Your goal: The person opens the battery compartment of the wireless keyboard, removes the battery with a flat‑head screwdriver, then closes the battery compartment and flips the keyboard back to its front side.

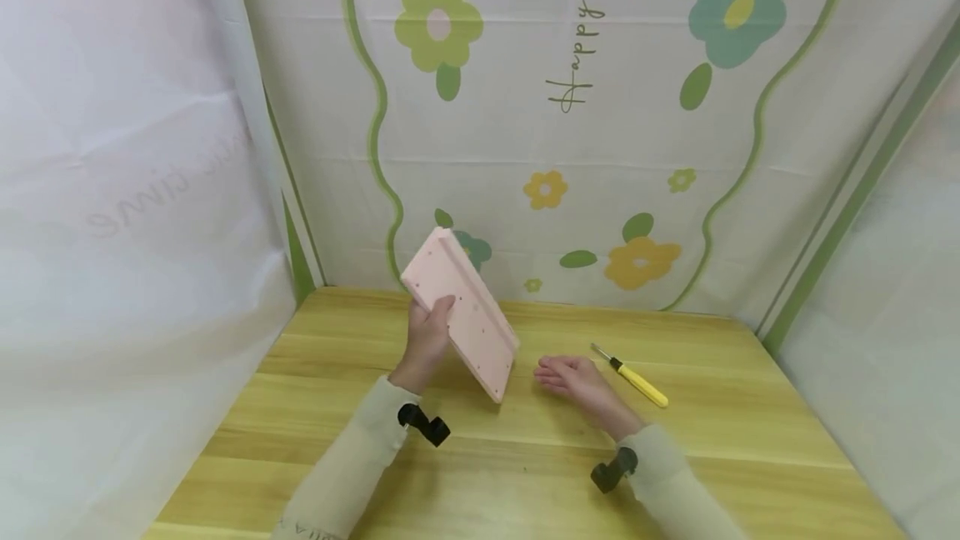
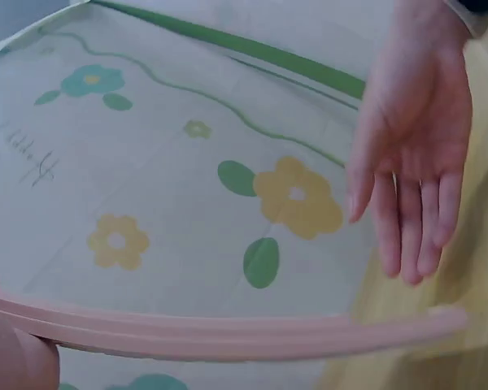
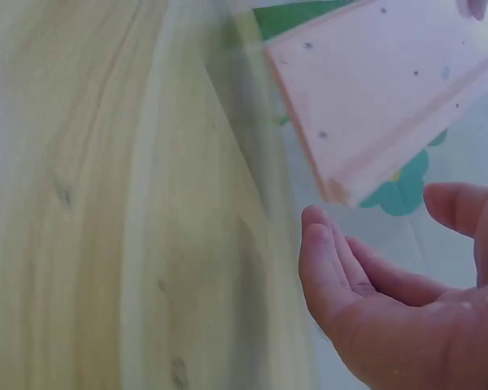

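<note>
Hands first: my left hand (image 1: 426, 342) pinches the flat pink plastic board with small holes (image 1: 465, 315) by its edge, tilted up near the back left of the light wooden table (image 1: 525, 473). My right hand (image 1: 573, 380) lies open beside it, fingers straight. I think the board could slip, since only 1 hand holds it. I count 1 board, 1 yellow-handled screwdriver (image 1: 636, 382), 2 hands.

A makeshift recording booth rather than a lived-in room: a pale wooden table (image 1: 525, 473) enclosed on three sides by hung sheets, the rear flowered cloth (image 1: 600, 107) printed with "happy", plain white sheets (image 1: 112, 190) at the flanks. A yellow-handled screwdriver (image 1: 633, 377) suggests light assembly work.
</note>
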`<state>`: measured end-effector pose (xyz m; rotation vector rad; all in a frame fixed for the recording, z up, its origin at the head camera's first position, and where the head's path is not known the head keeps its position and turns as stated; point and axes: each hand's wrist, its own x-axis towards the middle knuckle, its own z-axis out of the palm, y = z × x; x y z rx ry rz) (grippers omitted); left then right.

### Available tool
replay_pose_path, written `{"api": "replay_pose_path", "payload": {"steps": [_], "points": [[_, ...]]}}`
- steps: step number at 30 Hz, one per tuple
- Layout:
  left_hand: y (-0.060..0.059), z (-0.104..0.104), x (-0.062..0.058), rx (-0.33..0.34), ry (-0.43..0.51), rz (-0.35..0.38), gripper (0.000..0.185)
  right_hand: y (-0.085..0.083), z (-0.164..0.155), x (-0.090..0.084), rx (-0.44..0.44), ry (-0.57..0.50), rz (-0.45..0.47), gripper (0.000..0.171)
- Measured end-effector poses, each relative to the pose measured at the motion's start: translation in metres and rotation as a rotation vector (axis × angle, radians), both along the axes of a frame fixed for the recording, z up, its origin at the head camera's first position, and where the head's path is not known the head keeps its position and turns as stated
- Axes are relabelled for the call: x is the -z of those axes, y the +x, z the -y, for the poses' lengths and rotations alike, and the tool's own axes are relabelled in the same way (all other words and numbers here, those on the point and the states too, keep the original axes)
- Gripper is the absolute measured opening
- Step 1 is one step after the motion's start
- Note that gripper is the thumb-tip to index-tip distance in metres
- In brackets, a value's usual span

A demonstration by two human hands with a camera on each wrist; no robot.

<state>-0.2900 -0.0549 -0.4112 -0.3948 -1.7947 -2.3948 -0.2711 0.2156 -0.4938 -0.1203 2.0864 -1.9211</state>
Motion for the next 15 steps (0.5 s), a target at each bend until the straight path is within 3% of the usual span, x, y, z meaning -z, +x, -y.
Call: {"api": "replay_pose_path", "payload": {"steps": [4,7,11,15], "points": [[0.004,0.002,0.015,-0.091,0.259,0.102,0.042,0.000,0.015,0.009,-0.018,-0.064,0.059,0.057],[0.005,0.001,0.025,-0.113,0.363,0.133,0.048,0.001,0.024,0.014,-0.035,-0.129,0.093,0.054],[0.004,0.003,0.035,-0.120,0.363,0.144,0.049,0.001,0.030,0.017,0.003,-0.181,0.129,0.049],[0.005,0.012,0.038,-0.069,0.238,0.107,0.043,-0.001,0.022,0.016,0.092,-0.204,0.147,0.047]]}}
